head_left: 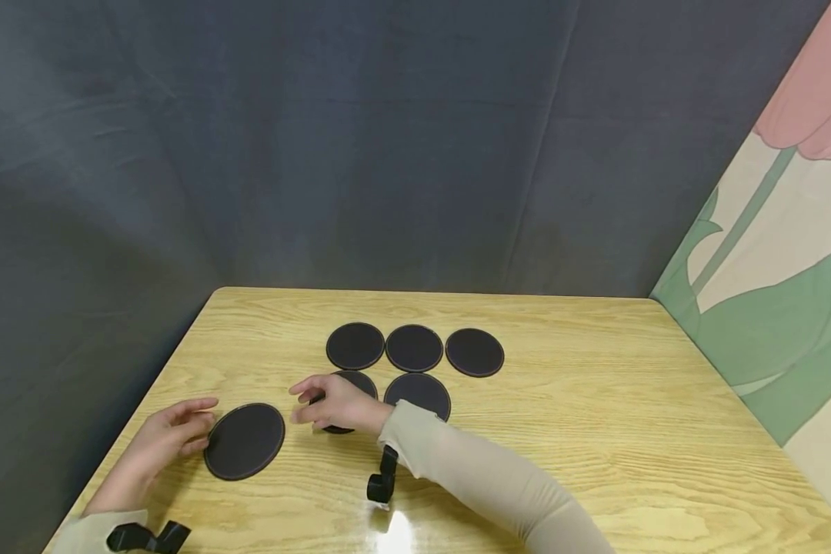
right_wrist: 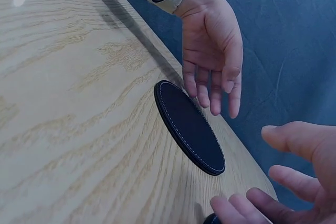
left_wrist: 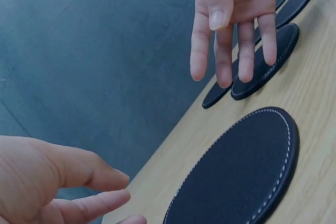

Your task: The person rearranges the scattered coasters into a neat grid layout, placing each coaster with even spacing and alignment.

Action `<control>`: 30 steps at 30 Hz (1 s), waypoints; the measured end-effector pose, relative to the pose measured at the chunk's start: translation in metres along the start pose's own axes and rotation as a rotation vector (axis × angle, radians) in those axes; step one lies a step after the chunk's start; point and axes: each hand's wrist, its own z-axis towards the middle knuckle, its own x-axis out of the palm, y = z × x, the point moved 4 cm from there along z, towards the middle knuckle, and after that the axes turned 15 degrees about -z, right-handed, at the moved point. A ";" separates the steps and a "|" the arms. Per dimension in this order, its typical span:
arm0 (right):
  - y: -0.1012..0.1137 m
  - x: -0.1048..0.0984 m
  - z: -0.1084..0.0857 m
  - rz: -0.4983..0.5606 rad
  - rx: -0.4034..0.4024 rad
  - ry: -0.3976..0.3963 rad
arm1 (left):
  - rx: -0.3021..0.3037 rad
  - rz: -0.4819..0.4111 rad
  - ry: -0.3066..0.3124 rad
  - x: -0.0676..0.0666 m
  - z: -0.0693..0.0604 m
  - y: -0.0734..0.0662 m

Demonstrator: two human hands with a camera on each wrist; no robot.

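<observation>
A round black coaster [head_left: 245, 442] with light stitching round its rim lies flat on the table's left part. My left hand [head_left: 166, 438] hovers at its left edge with relaxed fingers, holding nothing; the left wrist view shows a gap between the fingertips and the coaster. To its right my right hand [head_left: 342, 404] is held above another coaster [head_left: 360, 380], partly covering it. Its fingers are spread and loose, with nothing in them. Beside that lies a further coaster [head_left: 418, 392], its lower edge hidden by the right sleeve.
Three more coasters form a back row: left [head_left: 355, 346], middle [head_left: 414, 348] and right [head_left: 474, 352]. The wooden table [head_left: 595, 400] meets a dark cloth [head_left: 388, 154] behind and at the left. A flower-patterned cloth [head_left: 769, 308] hangs at the right.
</observation>
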 end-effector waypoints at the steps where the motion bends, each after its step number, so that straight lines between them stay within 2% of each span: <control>1: 0.000 0.001 0.000 -0.003 0.006 0.000 | -0.006 -0.001 0.004 0.000 0.000 0.001; 9: -0.003 0.006 -0.001 0.008 0.047 -0.015 | -0.032 -0.005 0.030 0.003 -0.002 0.003; 18: -0.002 0.011 0.002 0.021 0.037 -0.008 | -0.051 -0.006 0.007 -0.002 -0.003 0.004; 30: 0.002 0.014 0.004 0.031 0.051 0.013 | -0.069 0.012 0.022 -0.004 -0.007 0.007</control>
